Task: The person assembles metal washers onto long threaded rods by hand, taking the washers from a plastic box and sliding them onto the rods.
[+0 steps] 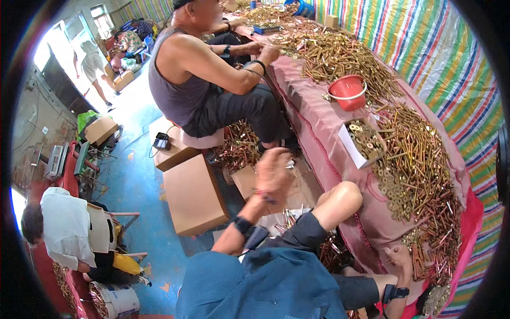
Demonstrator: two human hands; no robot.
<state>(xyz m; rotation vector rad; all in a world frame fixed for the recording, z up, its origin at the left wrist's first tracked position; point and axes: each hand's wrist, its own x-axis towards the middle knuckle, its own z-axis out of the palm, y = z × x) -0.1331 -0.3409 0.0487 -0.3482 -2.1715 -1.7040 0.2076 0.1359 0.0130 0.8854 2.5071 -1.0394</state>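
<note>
My left hand (pixel 273 171) is raised over an opened cardboard box (pixel 308 186) by my left knee. Motion smears its fingers. A small shiny metal piece (pixel 289 164) shows beside them; I cannot tell whether the hand holds it. My right hand (pixel 398 256) is low at the table's near edge, its fingers curled together beside a pile of long brassy bolts (pixel 418 258). Whatever lies between those fingers is too small to make out. Flat round washers (pixel 391 194) are heaped farther up the table, next to more long bolts (pixel 419 154).
On the pink-covered table (pixel 345 151) stand a red bucket (pixel 348 91) and an open box of washers (pixel 365 139). A co-worker (pixel 196 80) sits ahead, hands over the table. Closed cardboard boxes (pixel 194 194) are on the blue floor. Another person (pixel 69 228) bends at the left, near a white bucket (pixel 119 299).
</note>
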